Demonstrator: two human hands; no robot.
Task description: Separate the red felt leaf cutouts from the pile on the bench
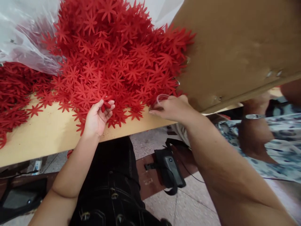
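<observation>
A big heap of red flower-shaped cutouts with narrow petals covers much of the wooden table. My left hand is palm up at the front edge of the heap, its fingers curled around a red flower-shaped cutout. To the right, my right hand is close to the table edge, fingers bent at a small clear plastic piece with a round rim. My fingers partly hide that piece, so its full shape does not show.
A brown cardboard panel stands at the right of the heap. Clear plastic bagging lies at the upper left. Another person's arm is at the far right. Black pouches rest below the table.
</observation>
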